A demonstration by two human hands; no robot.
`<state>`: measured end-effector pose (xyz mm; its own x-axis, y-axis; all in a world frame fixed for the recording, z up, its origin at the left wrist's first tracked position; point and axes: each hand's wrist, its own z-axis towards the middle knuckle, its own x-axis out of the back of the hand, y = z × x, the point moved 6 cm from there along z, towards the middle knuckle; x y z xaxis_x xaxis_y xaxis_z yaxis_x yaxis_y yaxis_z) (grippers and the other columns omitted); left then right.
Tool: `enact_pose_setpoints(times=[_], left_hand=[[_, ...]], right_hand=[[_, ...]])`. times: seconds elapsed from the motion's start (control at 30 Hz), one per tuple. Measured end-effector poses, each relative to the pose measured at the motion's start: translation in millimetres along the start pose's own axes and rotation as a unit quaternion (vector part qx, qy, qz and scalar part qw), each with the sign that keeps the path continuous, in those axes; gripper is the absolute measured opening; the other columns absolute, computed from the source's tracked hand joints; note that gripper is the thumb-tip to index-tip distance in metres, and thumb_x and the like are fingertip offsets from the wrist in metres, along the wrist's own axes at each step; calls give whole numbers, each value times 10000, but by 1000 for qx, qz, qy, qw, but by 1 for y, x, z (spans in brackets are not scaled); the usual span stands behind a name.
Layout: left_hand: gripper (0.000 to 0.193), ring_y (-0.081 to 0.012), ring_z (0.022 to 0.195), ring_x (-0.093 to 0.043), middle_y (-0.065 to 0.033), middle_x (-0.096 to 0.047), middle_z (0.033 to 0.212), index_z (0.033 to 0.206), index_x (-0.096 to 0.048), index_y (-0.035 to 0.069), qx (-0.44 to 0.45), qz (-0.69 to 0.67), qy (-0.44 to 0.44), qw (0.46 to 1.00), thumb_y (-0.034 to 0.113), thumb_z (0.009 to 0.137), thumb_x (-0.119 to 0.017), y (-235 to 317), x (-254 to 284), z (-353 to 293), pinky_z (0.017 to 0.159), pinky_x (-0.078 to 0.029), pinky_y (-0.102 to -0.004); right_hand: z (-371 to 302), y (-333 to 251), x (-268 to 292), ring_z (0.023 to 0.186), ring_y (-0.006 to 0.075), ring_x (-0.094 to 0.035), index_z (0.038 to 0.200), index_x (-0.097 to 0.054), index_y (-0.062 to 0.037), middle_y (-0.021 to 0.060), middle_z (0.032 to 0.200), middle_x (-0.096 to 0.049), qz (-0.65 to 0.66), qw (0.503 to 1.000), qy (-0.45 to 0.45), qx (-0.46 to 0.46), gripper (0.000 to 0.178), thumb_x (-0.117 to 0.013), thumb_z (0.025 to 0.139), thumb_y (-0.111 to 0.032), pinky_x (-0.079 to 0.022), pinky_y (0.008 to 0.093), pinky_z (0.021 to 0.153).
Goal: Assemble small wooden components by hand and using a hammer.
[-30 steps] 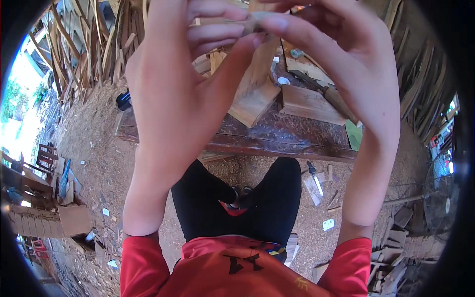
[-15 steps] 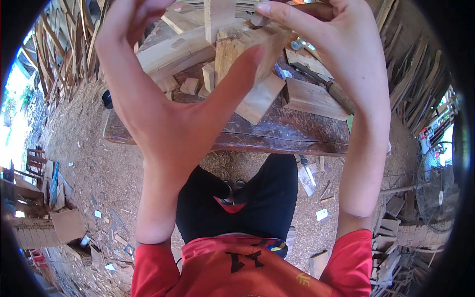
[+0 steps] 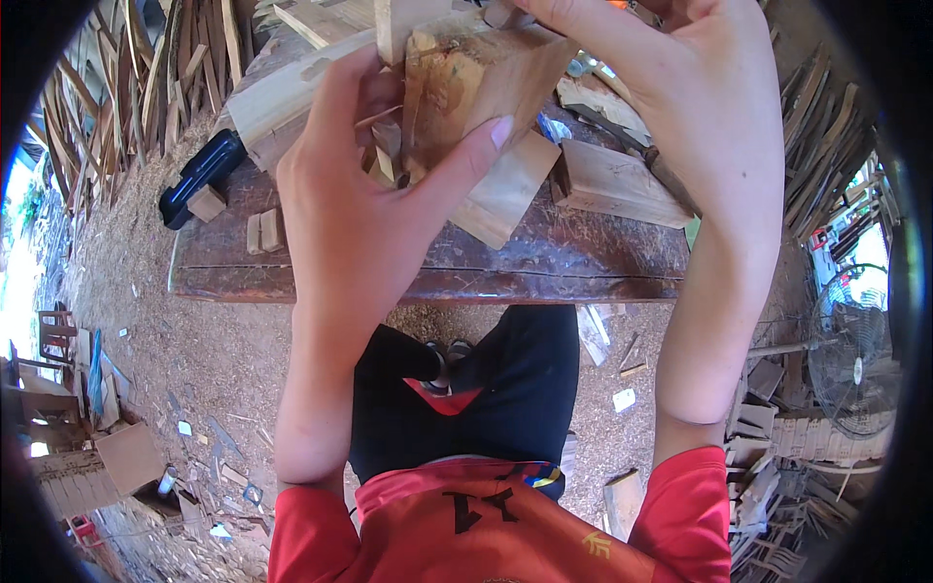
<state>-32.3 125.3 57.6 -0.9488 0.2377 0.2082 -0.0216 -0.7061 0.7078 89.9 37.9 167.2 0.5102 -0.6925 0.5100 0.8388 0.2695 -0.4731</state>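
Observation:
A thick wooden block [image 3: 486,83] stands on the workbench, a pale upright wooden strip [image 3: 397,29] beside its upper left. My left hand [image 3: 355,194] is around the block's near left part, the thumb pressed on its face and the fingers curled at its left side by the strip. My right hand [image 3: 680,78] reaches over the block's top right corner. Its thumb is against a small grey-brown piece [image 3: 505,14] on top of the block; the other fingers are partly cut off by the upper edge. A flat pale board piece [image 3: 510,194] lies below the block.
The dark brown workbench [image 3: 437,277] carries a squared wood offcut [image 3: 622,185], a long pale plank [image 3: 282,102], small cubes [image 3: 264,233] and a black elongated object [image 3: 204,177]. Wooden strips [image 3: 146,87] lean behind. A standing fan [image 3: 855,350] is at right; wood scraps litter the floor.
My left hand has moved from spread in the air to the right and onto the block, uncovering the black object and small cubes. My right hand stays at the block's top.

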Motion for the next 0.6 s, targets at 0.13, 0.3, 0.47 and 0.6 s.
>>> enact_pose_setpoints(times=[0.13, 0.3, 0.47, 0.6], left_hand=[[633, -189, 1029, -703, -116, -715, 1125, 1308, -596, -36, -14, -19, 17, 1000, 129, 781, -907, -1, 0, -1, 942, -545, -329], [630, -186, 1045, -700, -127, -717, 1137, 1315, -586, -39, -41, -11, 30, 999, 81, 780, -897, -5, 0, -3, 938, -548, -326], [636, -179, 1049, -699, -131, -721, 1143, 1324, -569, -51, -47, -27, 32, 998, 38, 779, -886, -9, -1, -5, 927, -548, -302], [645, -180, 1035, -704, -138, -726, 1134, 1320, -567, -61, -31, -17, 34, 999, 35, 771, -891, -7, -1, -6, 915, -552, -303]], right_hand=[[-2, -2, -7, 777, 85, -708, 955, -697, 33, 68, 869, -722, 61, 997, 18, -33, 61, -719, 933, -19, -563, 205, 669], [-3, -4, -11, 776, 81, -691, 974, -697, 34, 63, 886, -717, 3, 1000, 30, -6, 79, -725, 934, -29, -545, 208, 671], [-2, -3, -15, 792, 83, -688, 994, -699, 29, 60, 900, -715, -4, 1000, 9, 0, 85, -722, 938, -30, -544, 213, 686], [0, 2, -13, 805, 85, -685, 1011, -701, 26, 58, 912, -713, -8, 1000, -6, 8, 92, -720, 940, -30, -543, 217, 697]])
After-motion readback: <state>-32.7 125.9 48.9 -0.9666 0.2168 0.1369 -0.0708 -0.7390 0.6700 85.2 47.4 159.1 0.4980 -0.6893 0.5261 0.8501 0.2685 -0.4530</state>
